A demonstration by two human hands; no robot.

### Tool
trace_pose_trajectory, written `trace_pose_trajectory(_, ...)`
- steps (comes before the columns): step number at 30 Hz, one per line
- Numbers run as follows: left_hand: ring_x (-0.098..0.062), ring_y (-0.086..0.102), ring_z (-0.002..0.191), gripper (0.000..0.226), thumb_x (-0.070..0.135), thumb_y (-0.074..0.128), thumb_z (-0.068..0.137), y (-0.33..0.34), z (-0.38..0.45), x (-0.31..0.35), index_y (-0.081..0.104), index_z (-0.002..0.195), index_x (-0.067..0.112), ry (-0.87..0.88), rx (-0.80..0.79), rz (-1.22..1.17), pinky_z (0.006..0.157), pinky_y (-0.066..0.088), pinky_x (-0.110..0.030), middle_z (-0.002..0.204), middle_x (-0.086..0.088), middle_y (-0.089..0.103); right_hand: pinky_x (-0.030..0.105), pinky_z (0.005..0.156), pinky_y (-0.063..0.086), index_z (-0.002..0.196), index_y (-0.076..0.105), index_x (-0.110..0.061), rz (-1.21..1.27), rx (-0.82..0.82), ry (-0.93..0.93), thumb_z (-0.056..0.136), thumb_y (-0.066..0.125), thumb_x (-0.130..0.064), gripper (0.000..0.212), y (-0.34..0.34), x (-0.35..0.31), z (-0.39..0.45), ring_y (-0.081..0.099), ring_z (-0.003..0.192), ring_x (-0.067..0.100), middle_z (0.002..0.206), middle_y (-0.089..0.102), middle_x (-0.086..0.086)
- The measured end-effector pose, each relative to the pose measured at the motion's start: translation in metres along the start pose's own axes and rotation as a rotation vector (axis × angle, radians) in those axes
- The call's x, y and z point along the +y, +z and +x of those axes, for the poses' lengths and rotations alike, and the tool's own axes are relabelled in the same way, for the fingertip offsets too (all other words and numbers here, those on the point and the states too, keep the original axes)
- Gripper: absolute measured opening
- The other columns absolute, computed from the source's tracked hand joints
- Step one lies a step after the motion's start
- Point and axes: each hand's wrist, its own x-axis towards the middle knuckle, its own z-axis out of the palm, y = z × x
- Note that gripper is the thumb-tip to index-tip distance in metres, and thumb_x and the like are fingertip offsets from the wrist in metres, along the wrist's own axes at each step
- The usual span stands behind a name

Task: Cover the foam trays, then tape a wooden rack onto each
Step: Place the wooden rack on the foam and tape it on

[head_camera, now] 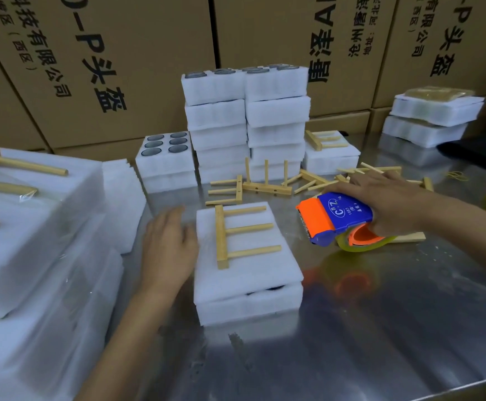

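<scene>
A white foam tray (247, 302) sits in the middle of the shiny metal table (380, 328). A flat foam cover (244, 273) lies on top of it, a bit crooked, with a dark gap showing at the front. A wooden rack (237, 235) with three pegs lies flat on the cover.

The left hand (169, 250) is beside the tray, fingers straight, touching the cover's left edge. It holds nothing.

The right hand (386, 204) grips a blue and orange tape holder (334, 218), just to the right of the tray. A roll of clear tape (360, 244) sits in the holder.

More wooden racks (264, 183) lie loose on the table behind the tray. Behind them stand tall stacks of foam trays (247, 123). One open tray (165, 153) shows six round holes. On the left is a pile of done trays (33, 227) with racks on top. Big brown boxes (105, 68) stand at the back.
</scene>
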Motion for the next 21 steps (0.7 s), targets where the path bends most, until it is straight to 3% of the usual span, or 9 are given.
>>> trace_pose_trajectory(2, -0.025, 0.051, 0.126, 0.038, 0.015, 0.047, 0.100, 0.003, 0.016, 0.035, 0.054, 0.137, 0.017, 0.131, -0.005, -0.112, 0.098, 0.038, -0.027, 0.138, -0.005, 0.058, 0.031, 0.087, 0.025, 0.140, 0.011, -0.052, 0.014, -0.011, 0.005, 0.071, 0.076, -0.045, 0.096, -0.001, 0.000, 0.000, 0.042, 0.115, 0.015, 0.119, 0.044, -0.011)
trace_pose_trajectory(5, -0.024, 0.057, 0.121, 0.037, 0.021, 0.040, 0.103, 0.028, 0.037, 0.084, 0.051, 0.139, 0.023, 0.259, -0.240, -0.234, 0.101, 0.044, -0.036, 0.136, -0.004, 0.060, 0.037, 0.096, 0.032, 0.140, 0.008, -0.053, 0.030, -0.043, 0.021, 0.072, 0.076, -0.044, 0.097, -0.004, 0.000, 0.002, 0.041, 0.123, 0.017, 0.127, 0.044, -0.009)
trace_pose_trajectory(7, -0.026, 0.044, 0.137, 0.045, 0.031, 0.033, 0.107, 0.055, 0.041, 0.097, 0.040, 0.150, 0.023, 0.297, -0.450, -0.035, 0.116, 0.030, -0.044, 0.152, -0.007, 0.046, 0.040, 0.098, 0.033, 0.140, 0.007, -0.053, 0.042, -0.055, 0.030, 0.072, 0.076, -0.044, 0.097, -0.004, 0.000, 0.002, 0.040, 0.126, 0.018, 0.130, 0.043, -0.009)
trace_pose_trajectory(9, -0.021, 0.013, 0.154, 0.052, 0.043, 0.019, 0.107, 0.077, 0.039, 0.091, 0.025, 0.157, 0.029, 0.303, -0.592, 0.291, 0.125, 0.005, -0.047, 0.167, -0.002, 0.015, 0.037, 0.095, 0.032, 0.139, 0.008, -0.052, 0.060, -0.058, 0.028, 0.072, 0.075, -0.044, 0.095, -0.004, 0.003, 0.000, 0.041, 0.124, 0.017, 0.128, 0.044, -0.009)
trace_pose_trajectory(11, -0.020, 0.001, 0.155, 0.054, 0.048, 0.011, 0.106, 0.086, 0.039, 0.083, 0.021, 0.157, 0.035, 0.302, -0.609, 0.385, 0.123, -0.004, -0.047, 0.169, 0.001, 0.004, 0.035, 0.091, 0.030, 0.139, 0.012, -0.051, 0.087, -0.050, 0.014, 0.072, 0.074, -0.045, 0.092, -0.004, 0.005, -0.002, 0.042, 0.122, 0.016, 0.127, 0.045, -0.009)
trace_pose_trajectory(15, -0.020, 0.001, 0.155, 0.054, 0.048, 0.009, 0.105, 0.085, 0.039, 0.082, 0.022, 0.157, 0.037, 0.322, -0.610, 0.373, 0.122, -0.004, -0.047, 0.169, 0.002, 0.005, 0.038, 0.096, 0.033, 0.140, 0.015, -0.051, 0.121, -0.068, 0.021, 0.073, 0.076, -0.042, 0.091, -0.006, 0.010, -0.004, 0.042, 0.125, 0.015, 0.130, 0.045, -0.010)
trace_pose_trajectory(18, -0.019, 0.000, 0.155, 0.054, 0.050, 0.008, 0.105, 0.085, 0.038, 0.081, 0.023, 0.156, 0.038, 0.316, -0.613, 0.383, 0.123, -0.005, -0.047, 0.169, 0.003, 0.005, 0.038, 0.100, 0.028, 0.141, 0.012, -0.051, 0.072, -0.080, 0.031, 0.073, 0.074, -0.043, 0.092, -0.009, 0.018, -0.008, 0.039, 0.128, 0.014, 0.133, 0.044, -0.012)
trace_pose_trajectory(21, -0.018, 0.000, 0.155, 0.055, 0.051, 0.009, 0.105, 0.085, 0.038, 0.081, 0.024, 0.156, 0.038, 0.317, -0.609, 0.381, 0.122, -0.005, -0.047, 0.169, 0.004, 0.005, 0.032, 0.091, 0.021, 0.141, 0.005, -0.054, -0.008, -0.139, 0.083, 0.072, 0.071, -0.046, 0.095, -0.015, 0.038, -0.023, 0.038, 0.127, 0.014, 0.133, 0.042, -0.012)
